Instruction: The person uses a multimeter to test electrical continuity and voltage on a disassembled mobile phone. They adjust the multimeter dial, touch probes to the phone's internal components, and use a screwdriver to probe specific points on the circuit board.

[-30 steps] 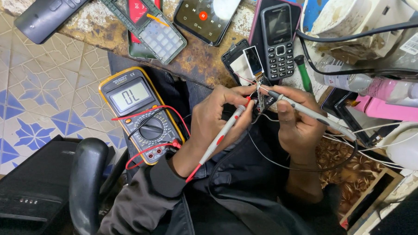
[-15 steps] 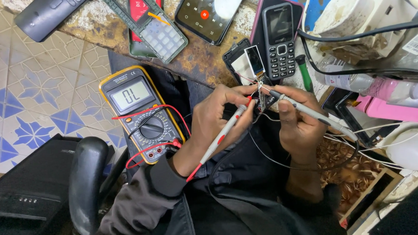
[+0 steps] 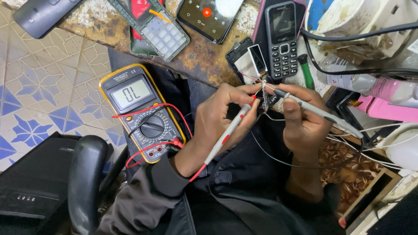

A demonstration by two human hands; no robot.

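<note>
Left hand (image 3: 220, 119) curled, grasping the red probe (image 3: 228, 135) pen-like, tip angled up toward the small part (image 3: 265, 90) at the desk (image 3: 202, 62) edge. Right hand (image 3: 302, 123) clenched around the black probe (image 3: 320, 112), tip meeting the same part. Between both grips, touched by both tips. Yellow multimeter (image 3: 141, 113) resting on the lap, left of the hands.

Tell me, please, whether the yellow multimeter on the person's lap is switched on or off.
On. The yellow multimeter has characters showing on its grey display, and its red leads are plugged into its lower sockets.
</note>
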